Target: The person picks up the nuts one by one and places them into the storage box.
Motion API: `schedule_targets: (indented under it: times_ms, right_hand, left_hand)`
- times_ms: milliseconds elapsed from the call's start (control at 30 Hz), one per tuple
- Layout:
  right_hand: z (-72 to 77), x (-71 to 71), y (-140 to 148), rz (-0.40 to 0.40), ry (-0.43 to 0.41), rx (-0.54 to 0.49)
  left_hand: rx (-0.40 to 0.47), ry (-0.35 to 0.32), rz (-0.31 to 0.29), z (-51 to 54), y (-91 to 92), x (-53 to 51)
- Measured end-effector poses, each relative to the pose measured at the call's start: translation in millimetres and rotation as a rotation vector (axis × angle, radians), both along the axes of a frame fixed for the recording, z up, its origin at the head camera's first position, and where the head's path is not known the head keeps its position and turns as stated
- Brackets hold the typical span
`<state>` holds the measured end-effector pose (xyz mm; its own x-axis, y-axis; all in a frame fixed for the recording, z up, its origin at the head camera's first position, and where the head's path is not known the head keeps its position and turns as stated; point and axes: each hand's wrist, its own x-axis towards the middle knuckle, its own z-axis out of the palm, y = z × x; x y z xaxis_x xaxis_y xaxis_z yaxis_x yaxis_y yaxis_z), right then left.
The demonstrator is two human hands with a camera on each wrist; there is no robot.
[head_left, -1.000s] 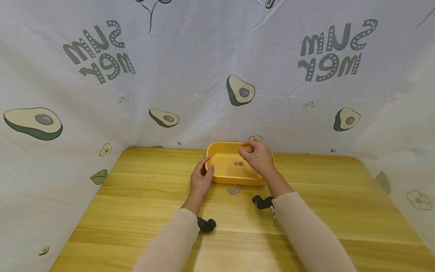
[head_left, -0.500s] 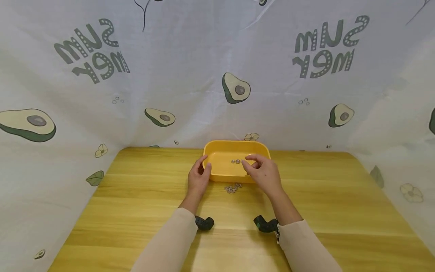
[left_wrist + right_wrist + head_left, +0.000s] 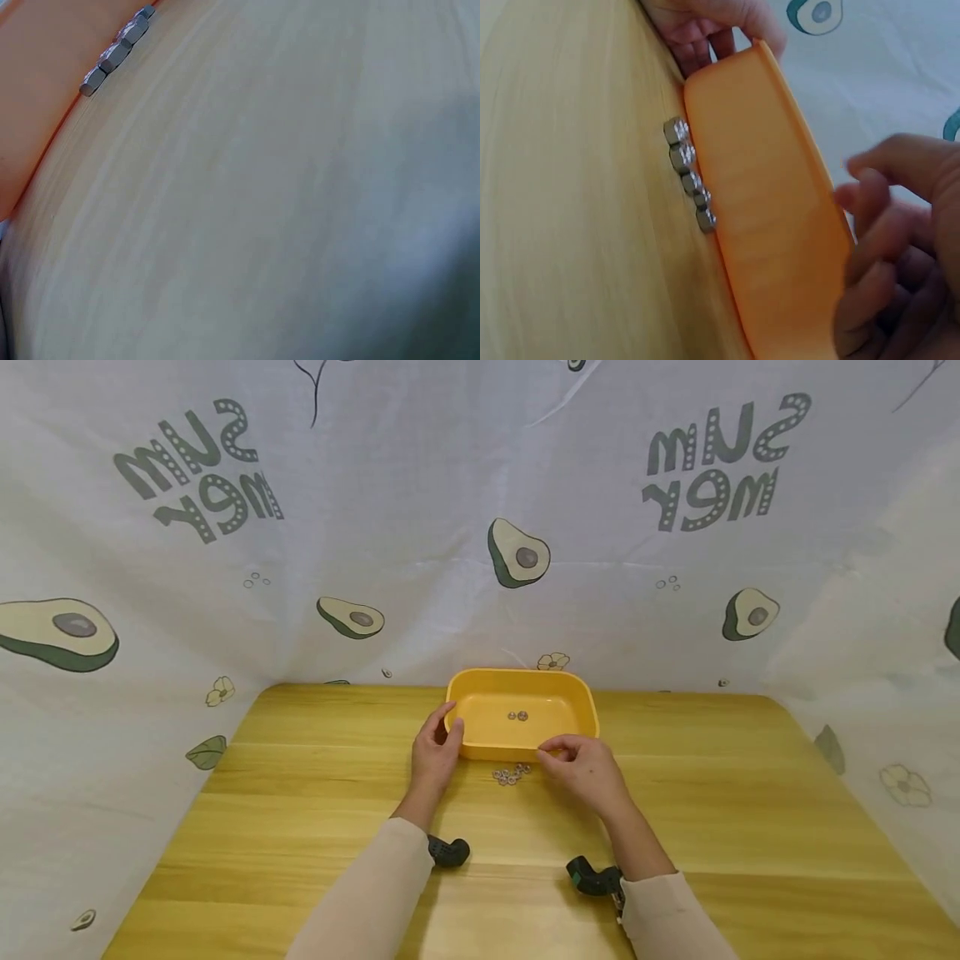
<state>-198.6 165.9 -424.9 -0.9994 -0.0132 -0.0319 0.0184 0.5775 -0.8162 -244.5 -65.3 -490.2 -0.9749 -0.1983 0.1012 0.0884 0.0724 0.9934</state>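
Note:
A yellow bin (image 3: 498, 752) stands near the table's back edge in the head view, with two small metal nuts (image 3: 522, 716) inside. Several more nuts (image 3: 505, 777) lie in a cluster on the table against its front wall; the right wrist view shows nuts (image 3: 682, 157) along the orange-looking wall (image 3: 757, 180). My left hand (image 3: 435, 760) grips the bin's left end, thumb at the front corner. My right hand (image 3: 588, 772) is at the front rim, right of the cluster, fingers loosely bent; nothing shows between them in the right wrist view (image 3: 900, 247).
The wooden table (image 3: 300, 793) extends to both sides of the bin. A white cloth (image 3: 420, 510) printed with avocados hangs directly behind it. Black devices (image 3: 448, 852) sit at both wrists, above the table.
My right hand has come from above the bin's inside toward me, down to its front rim. My left hand keeps its hold. The head view has shifted slightly.

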Motion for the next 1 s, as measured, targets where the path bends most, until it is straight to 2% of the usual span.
schedule_targets:
  times_ms: [167,300,467,1000]
  right_hand:
    - [-14.1,-0.8,5,0.128,-0.128,0.047]
    - [-28.2,-1.3,3,0.199,-0.155,0.018]
    - [-37.4,-1.1,-1,0.188,-0.151,-0.004]
    - [-41.9,-1.6,-4,0.132,-0.102,0.09]
  left_hand:
    - [0.006,-0.005,-0.008,-2.2,1.3,0.0]
    - [0.02,0.004,-0.011,-2.4,2.3,-0.2]
    - [0.021,-0.002,-0.016,-1.5,2.6,-0.1]
    - [0.019,-0.009,-0.011,-1.2,-0.5,2.1]
